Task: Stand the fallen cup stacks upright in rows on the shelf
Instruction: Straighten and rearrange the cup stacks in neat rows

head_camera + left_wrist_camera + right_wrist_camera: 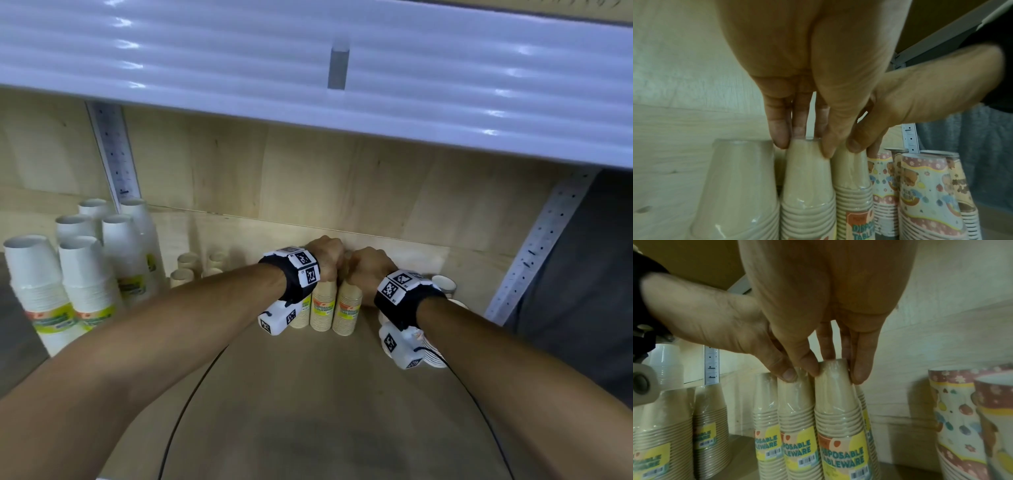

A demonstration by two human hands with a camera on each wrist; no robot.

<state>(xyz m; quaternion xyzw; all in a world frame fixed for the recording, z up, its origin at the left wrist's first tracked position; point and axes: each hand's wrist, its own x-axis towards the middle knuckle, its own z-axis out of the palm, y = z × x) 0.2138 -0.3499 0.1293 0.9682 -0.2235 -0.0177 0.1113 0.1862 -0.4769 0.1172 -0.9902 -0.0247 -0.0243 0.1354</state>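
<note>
Two upright tan stacks at the back of the shelf (308, 394) are being pinched at the tops, one (807, 175) by the left hand (325, 255), its neighbour (836, 394) by the right hand (368, 265). Looks like lining-up time; next they probably need nudging flush, then a gentle release.

Shop or stockroom aisle. Wooden shelf (308, 394) under a white ribbed shelf (308, 61), held on perforated metal uprights (114, 150). Goods stocked in multiples: shrink-wrapped cup stacks (840, 426) with "DISPOSABLE TABLEWARE" labels and barcodes (806, 461); patterned party cups (927, 191) alongside.
</note>
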